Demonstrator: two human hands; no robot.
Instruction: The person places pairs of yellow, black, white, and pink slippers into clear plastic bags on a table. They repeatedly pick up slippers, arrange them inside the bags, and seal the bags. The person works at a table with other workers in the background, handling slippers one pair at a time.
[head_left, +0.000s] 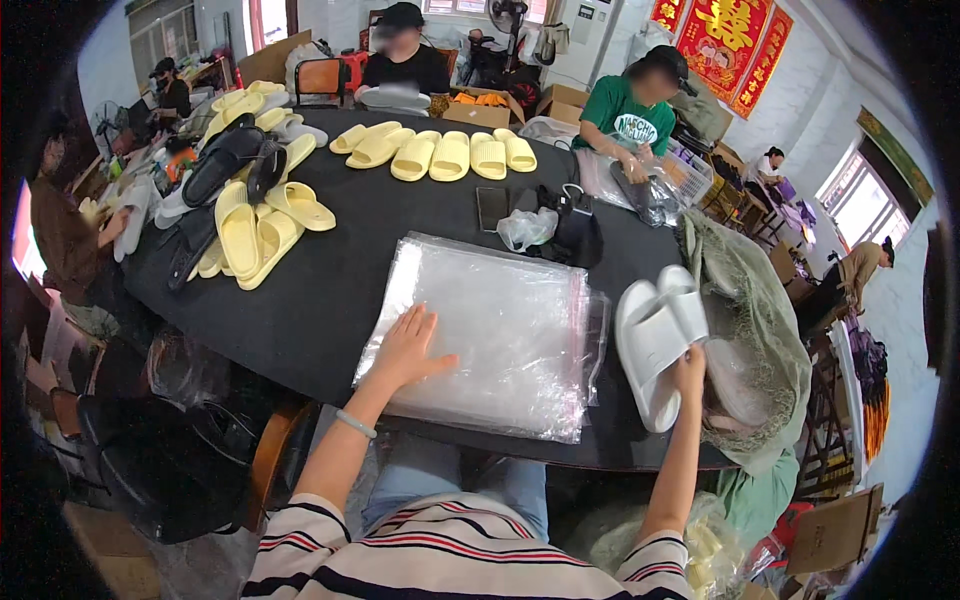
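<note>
Head view: the left hand point(410, 345) lies flat, fingers spread apart, palm down on the near left part of a stack of clear plastic bags point(500, 330); it grips nothing, it only presses on the top sheet; the stack rests on the black table point(330, 290) straight ahead of the person, its long sides running away from the body toward the far edge.

The right hand point(688, 368) is closed around the heel end of a pair of white slippers point(655, 335), held together as one; the pair sits at the right rim of the table, just beside the stack's right edge and apart from it by a narrow strip of dark tabletop; its long axis runs from the hand up and slightly left, toes pointing away from the person; so the slippers lie to the right of the bags, and the bags lie left of the right hand, with the left hand the nearer one to the plastic.

Behind the slippers a grey-green cloth sack point(755, 330) slumps over the table's right side; further off a row of yellow slippers point(440, 152) lies across the far half, another yellow heap point(255, 225) sits at the left, and a dark phone point(491, 207) lies near the middle; other people work at the far edge.
</note>
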